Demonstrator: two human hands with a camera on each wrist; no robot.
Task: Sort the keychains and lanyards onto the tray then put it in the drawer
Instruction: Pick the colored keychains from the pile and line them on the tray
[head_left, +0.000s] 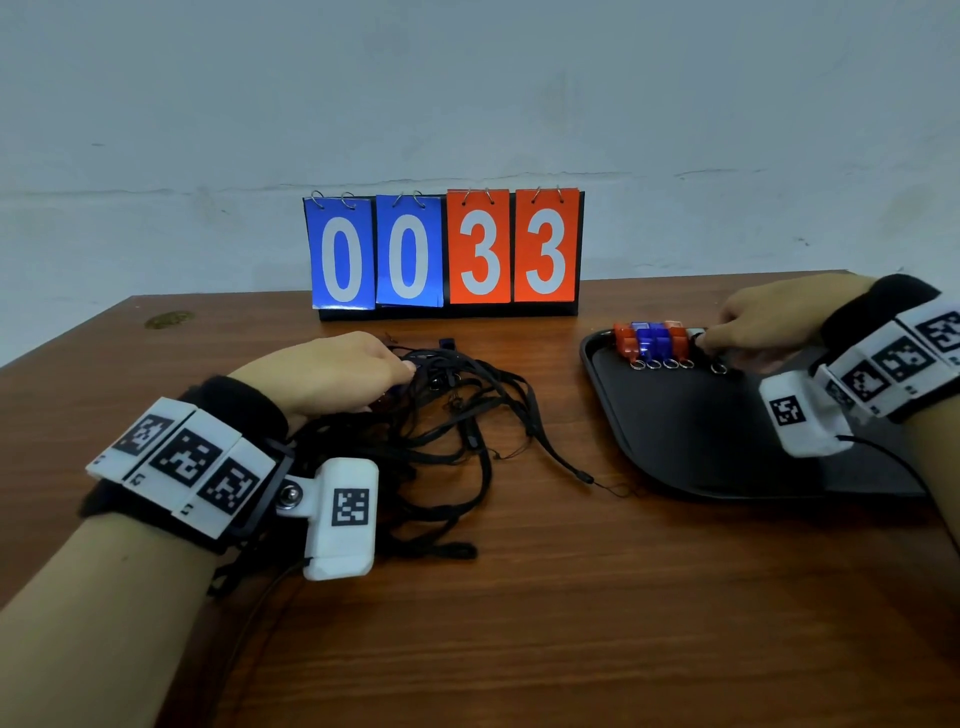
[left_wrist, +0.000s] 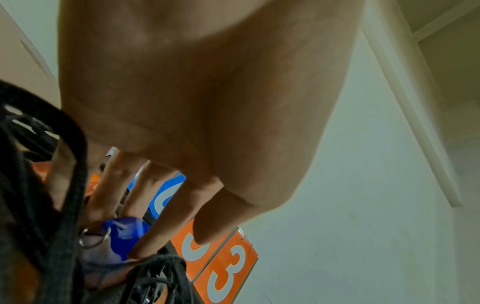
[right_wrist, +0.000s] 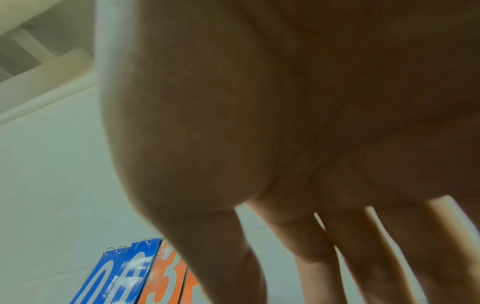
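Keychains (head_left: 655, 344) lie in a neat row along the black tray's (head_left: 675, 441) far edge, rings toward the person, likely leaving room for lanyards. Right hand (head_left: 769, 322) pinches a pale keychain (head_left: 695, 333) at the row's end. Left hand (head_left: 332, 374) closes fingers on a blue keychain (left_wrist: 124, 236) within the tangled lanyards (head_left: 457, 415) mid-bench.
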